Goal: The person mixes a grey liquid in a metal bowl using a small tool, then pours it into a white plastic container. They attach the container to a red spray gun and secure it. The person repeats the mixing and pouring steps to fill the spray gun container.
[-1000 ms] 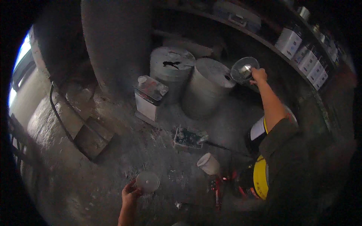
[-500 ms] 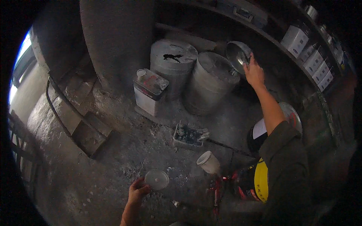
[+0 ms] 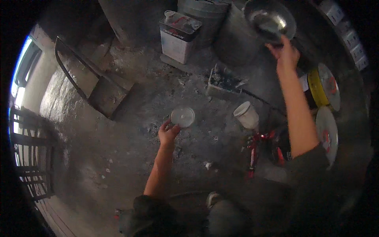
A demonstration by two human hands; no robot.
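Observation:
My left hand (image 3: pixel 167 132) pinches a translucent round plastic lid (image 3: pixel 182 117) above the stained floor, near mid view. My right hand (image 3: pixel 287 55), raised at upper right, grips the edge of a shiny metal bowl (image 3: pixel 268 17). Between and below my hands a white cup (image 3: pixel 246 114) on a red spray gun (image 3: pixel 252 152) sits low, left of my right forearm. Behind it is a rectangular tub (image 3: pixel 223 83) with dark, messy contents and a dark stick beside it.
Drums (image 3: pixel 199 10) and a rectangular can (image 3: pixel 171 47) stand at the back. A metal dustpan (image 3: pixel 108 94) lies left, near a slatted rack (image 3: pixel 31 154). Round pails (image 3: pixel 316 87) stand right, below shelved boxes (image 3: pixel 351 39). My leg (image 3: pixel 229 217) shows at the bottom.
The view has tipped down, shifting floor items upward. My left hand and lid have moved slightly forward. The bowl changed its tilt and has come somewhat nearer relative to the drums.

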